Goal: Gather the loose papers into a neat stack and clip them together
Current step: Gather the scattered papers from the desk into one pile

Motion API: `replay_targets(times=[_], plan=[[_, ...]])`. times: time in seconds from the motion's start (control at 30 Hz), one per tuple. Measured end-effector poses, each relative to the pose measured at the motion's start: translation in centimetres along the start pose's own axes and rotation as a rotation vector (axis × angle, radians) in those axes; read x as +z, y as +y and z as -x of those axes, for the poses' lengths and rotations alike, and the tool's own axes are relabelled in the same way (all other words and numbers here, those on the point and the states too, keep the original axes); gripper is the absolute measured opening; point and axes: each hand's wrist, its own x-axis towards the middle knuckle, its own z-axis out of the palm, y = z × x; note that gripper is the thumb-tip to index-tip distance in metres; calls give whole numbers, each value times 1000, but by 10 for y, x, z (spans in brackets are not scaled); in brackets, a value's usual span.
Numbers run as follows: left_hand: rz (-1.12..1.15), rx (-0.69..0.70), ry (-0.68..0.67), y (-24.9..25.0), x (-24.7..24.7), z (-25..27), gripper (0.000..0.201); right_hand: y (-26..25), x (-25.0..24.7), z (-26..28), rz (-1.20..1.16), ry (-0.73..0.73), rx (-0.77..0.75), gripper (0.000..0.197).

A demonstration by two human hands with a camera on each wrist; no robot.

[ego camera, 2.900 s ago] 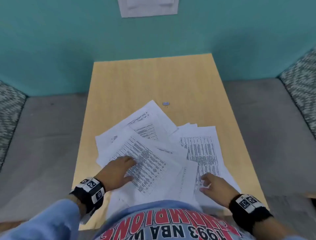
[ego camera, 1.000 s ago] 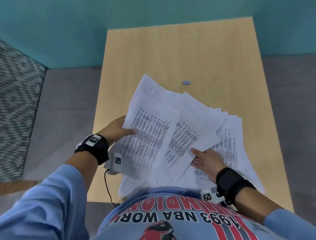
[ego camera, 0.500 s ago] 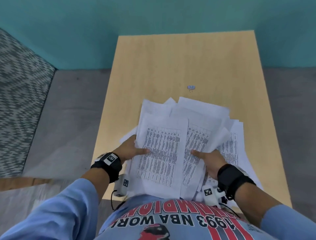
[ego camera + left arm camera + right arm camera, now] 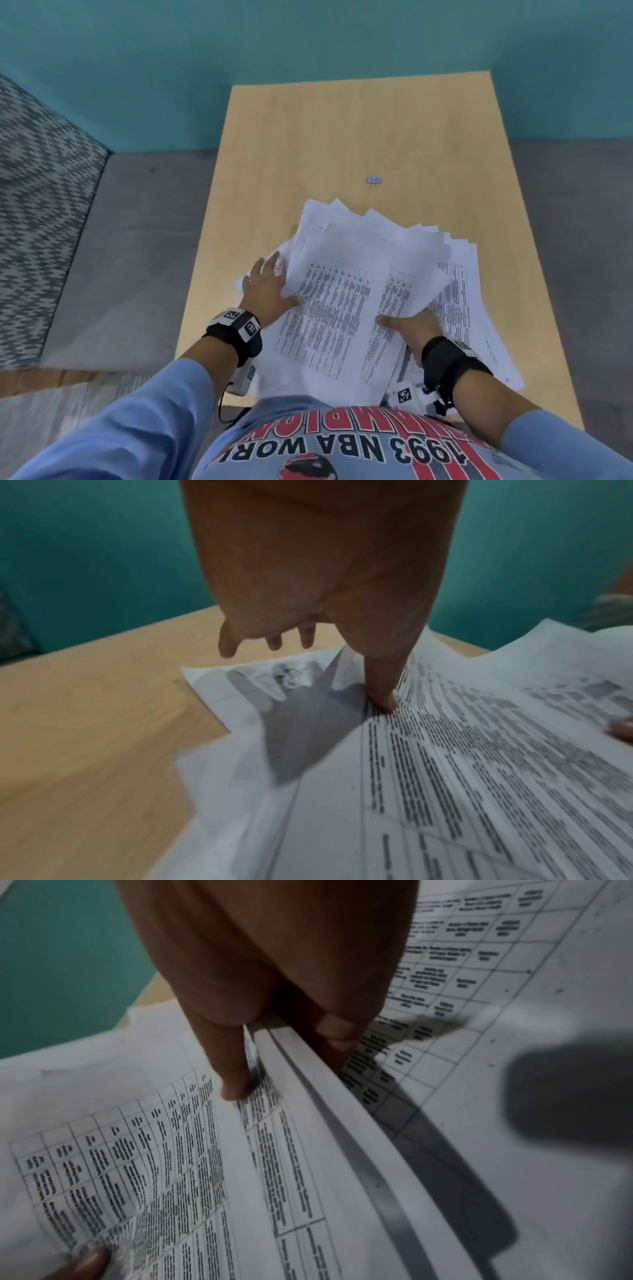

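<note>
Fingers of the right hand (image 4: 416,325) are curled round the right edge of the papers (image 4: 346,301), with the thumb on top and several sheets pinched, as is seen in the right wrist view. Fingers of the left hand (image 4: 265,291) are spread and relaxed at the left edge, only the thumb being pressed on the top sheet. The papers are fanned out in the lower middle of the frame, on the desk (image 4: 342,137). The gathering step is judged to be in hand; next, the edges should be squared before the binder clip (image 4: 374,180), lying apart above the papers, is taken.
</note>
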Motion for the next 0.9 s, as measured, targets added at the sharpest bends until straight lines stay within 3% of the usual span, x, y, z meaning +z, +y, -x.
replay_targets(times=[0.13,0.23,0.4,0.5,0.6,0.7,0.8,0.9], plan=[[12,-23,-28,1,-5,-6,104,5,1,-1,-16,14,-44,51],[52,0,56,8,-7,-4,94,9,2,-1,-28,30,-24,50],[26,-18,39,15,-1,4,92,15,11,-3,-69,84,-12,53],[116,-34,33,17,-4,5,92,16,13,-2,-109,44,2,44],[373,-71,40,17,-16,5,80,15,17,1,-129,11,10,41],[576,-135,-12,13,-30,6,69,10,19,7,-162,-39,31,50],[645,-112,-179,12,-43,10,43,2,18,15,-230,-115,42,52],[750,-22,-221,10,-56,20,41,-8,11,24,-332,-177,35,42]])
